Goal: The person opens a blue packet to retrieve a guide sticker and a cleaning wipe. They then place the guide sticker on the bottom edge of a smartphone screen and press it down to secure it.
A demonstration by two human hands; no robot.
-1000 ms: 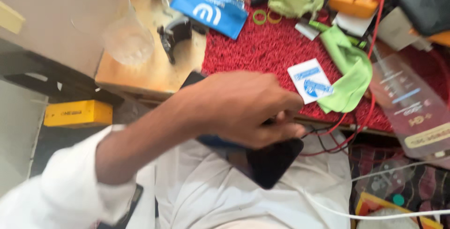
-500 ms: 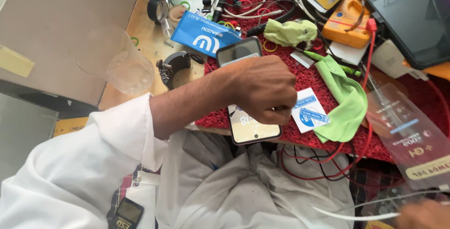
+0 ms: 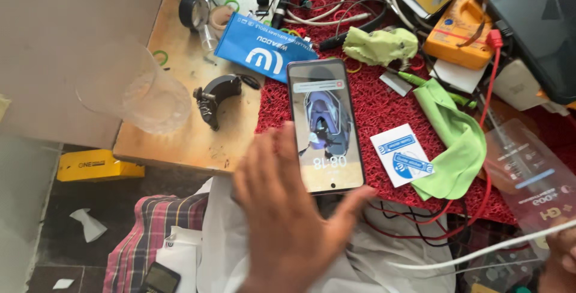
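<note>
While your left hand (image 3: 288, 221) is hovering open over the near edge of the red mat (image 3: 384, 107), its grip is spread wide and holding nothing, fingertips just beside the smartphone (image 3: 324, 126); the phone is lying face up and lit on the mat at the table (image 3: 180, 119) edge; your right hand (image 3: 561, 260) is showing only at the lower right corner by a white cable (image 3: 480, 251), and I cannot tell how its grip is set; if you are working on the phone, I judge it wise to be keeping it flat and away from the overhang; a blue and white packet (image 3: 402, 155) and green cloth (image 3: 456, 143) are lying near.
</note>
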